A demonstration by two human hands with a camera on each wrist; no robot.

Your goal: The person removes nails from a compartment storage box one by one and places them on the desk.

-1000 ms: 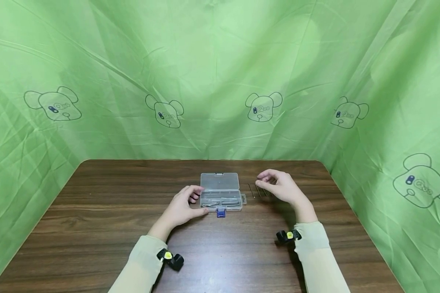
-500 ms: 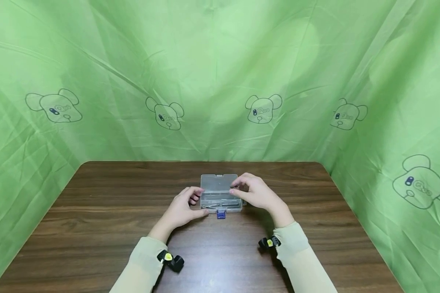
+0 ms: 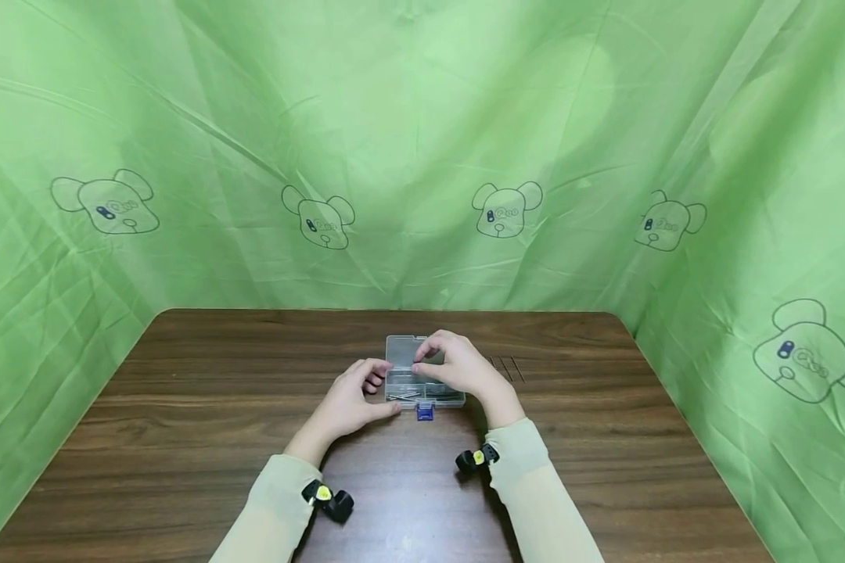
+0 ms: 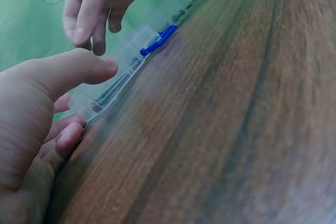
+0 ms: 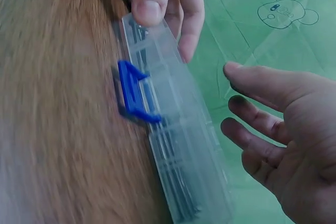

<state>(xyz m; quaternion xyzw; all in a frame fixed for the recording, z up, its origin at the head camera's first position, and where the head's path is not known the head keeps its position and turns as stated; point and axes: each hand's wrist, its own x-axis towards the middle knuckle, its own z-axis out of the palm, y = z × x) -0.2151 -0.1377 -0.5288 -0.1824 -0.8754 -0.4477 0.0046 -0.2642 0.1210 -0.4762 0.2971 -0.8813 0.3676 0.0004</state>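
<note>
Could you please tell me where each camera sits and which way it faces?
Head: worn on the head, facing forward and down at the table, box and curtain; left hand, right hand and sleeves show.
Left wrist: worn on that wrist, facing past the left hand along the box; both hands show.
Right wrist: worn on that wrist, facing across the box toward the left hand; both hands show.
Shared: both wrist views show the box and its blue latch.

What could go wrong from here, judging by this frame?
The right hand might brush the loose nails lying beside it on the table. If it holds one, which I can't make out, that could drop outside the open box. And if the left hand eased off the box's end, the box might slide.
</note>
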